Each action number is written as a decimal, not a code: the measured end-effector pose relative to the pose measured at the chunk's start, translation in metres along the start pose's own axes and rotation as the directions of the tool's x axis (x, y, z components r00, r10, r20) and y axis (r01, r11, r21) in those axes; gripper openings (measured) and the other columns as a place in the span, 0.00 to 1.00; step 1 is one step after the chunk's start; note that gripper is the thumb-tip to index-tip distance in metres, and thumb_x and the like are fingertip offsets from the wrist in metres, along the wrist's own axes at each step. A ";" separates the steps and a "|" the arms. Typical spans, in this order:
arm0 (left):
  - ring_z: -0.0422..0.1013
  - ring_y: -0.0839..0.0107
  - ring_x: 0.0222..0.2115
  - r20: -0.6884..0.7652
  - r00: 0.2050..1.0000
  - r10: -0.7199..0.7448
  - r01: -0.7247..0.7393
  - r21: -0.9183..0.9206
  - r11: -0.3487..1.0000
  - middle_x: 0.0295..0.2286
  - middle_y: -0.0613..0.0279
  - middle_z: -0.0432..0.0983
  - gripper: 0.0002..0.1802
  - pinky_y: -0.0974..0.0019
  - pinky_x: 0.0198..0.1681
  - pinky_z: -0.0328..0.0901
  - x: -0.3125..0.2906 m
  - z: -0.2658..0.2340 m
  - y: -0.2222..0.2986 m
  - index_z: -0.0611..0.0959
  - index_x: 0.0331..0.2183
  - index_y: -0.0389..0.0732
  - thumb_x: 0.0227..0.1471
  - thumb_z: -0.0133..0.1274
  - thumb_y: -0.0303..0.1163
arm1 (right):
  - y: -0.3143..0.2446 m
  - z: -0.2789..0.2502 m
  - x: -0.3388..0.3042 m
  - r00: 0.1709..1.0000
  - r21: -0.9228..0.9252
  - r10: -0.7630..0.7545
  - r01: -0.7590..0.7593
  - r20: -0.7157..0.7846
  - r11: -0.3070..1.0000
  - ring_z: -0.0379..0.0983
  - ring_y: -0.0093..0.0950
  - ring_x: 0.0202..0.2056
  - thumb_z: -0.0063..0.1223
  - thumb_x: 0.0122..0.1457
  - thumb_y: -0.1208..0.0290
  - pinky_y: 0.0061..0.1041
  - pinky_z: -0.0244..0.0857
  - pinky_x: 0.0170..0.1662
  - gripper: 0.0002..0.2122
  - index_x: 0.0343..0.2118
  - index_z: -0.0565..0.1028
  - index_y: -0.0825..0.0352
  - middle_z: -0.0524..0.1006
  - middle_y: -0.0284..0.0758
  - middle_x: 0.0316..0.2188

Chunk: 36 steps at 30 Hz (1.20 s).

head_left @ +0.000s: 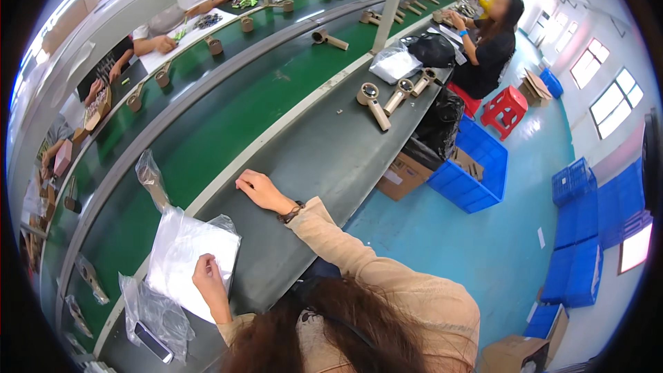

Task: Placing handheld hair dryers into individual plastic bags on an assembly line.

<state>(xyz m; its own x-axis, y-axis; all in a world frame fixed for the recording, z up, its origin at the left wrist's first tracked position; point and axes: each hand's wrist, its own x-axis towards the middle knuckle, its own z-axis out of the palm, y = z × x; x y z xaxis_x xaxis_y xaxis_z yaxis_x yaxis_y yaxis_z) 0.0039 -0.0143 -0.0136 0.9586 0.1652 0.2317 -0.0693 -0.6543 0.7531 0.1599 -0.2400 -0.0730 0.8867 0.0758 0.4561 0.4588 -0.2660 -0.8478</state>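
Handheld fan [376,108] lies at two o'clock from the nearer, loosely curled right hand [261,192], handle toward five; left hand [209,276], fingers narrow, overlaps plastic bags [176,247]; grips unclear.

Bags [181,252] partly hidden by left hand [210,282], left sleeve [236,329] by hair [273,342], cardboard box [511,354] cropped

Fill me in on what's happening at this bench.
A person works at a dark bench beside a green conveyor belt. Their left hand is over a pile of clear plastic bags, fingertips drawn together; whether they grip anything is unclear. Their right hand is by the bench's belt-side edge, with nothing visibly held. Farther along the bench lie three beige round-headed devices, and a bagged item lies just beyond the pile. Co-workers' hands are across the belt.
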 end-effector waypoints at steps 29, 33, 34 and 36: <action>0.71 0.56 0.32 0.005 0.999 0.034 -0.035 0.078 0.996 0.31 0.52 0.74 0.06 0.62 0.37 0.66 -0.006 0.010 0.007 0.78 0.30 0.32 0.45 0.50 0.15 | -0.009 -0.010 -0.001 0.995 0.050 0.063 -0.067 0.080 0.997 0.71 0.34 0.31 0.47 0.59 0.73 0.27 0.64 0.35 0.08 0.30 0.74 0.72 0.73 0.39 0.30; 0.71 0.56 0.35 -0.068 0.990 0.127 -0.120 0.098 0.988 0.33 0.52 0.75 0.05 0.62 0.39 0.66 -0.009 0.017 -0.002 0.79 0.27 0.32 0.45 0.50 0.15 | -0.006 -0.009 0.000 0.995 0.054 0.066 -0.071 0.079 0.996 0.70 0.31 0.31 0.47 0.59 0.72 0.25 0.63 0.35 0.08 0.30 0.75 0.71 0.73 0.37 0.31; 0.72 0.57 0.35 -0.095 0.984 0.150 -0.141 0.092 0.986 0.34 0.52 0.75 0.05 0.62 0.39 0.66 -0.009 0.019 -0.003 0.79 0.27 0.32 0.45 0.50 0.15 | -0.005 -0.010 -0.001 0.994 0.059 0.068 -0.073 0.082 0.996 0.70 0.31 0.31 0.47 0.59 0.72 0.25 0.63 0.35 0.08 0.30 0.75 0.71 0.73 0.37 0.31; 0.72 0.57 0.35 -0.122 0.982 0.147 -0.136 0.091 0.987 0.34 0.52 0.75 0.05 0.63 0.39 0.66 -0.010 0.024 -0.003 0.79 0.27 0.32 0.45 0.50 0.15 | -0.003 -0.009 0.000 0.994 0.066 0.077 -0.082 0.075 0.994 0.70 0.31 0.31 0.47 0.59 0.72 0.25 0.63 0.35 0.08 0.29 0.75 0.71 0.73 0.37 0.30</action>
<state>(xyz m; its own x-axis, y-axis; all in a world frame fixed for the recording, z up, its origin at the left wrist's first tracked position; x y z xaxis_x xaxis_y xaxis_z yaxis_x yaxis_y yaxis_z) 0.0014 -0.0317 -0.0334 0.8971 0.1564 0.4132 -0.1738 -0.7350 0.6554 0.1582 -0.2481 -0.0674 0.9211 0.1268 0.3682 0.3876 -0.2076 -0.8981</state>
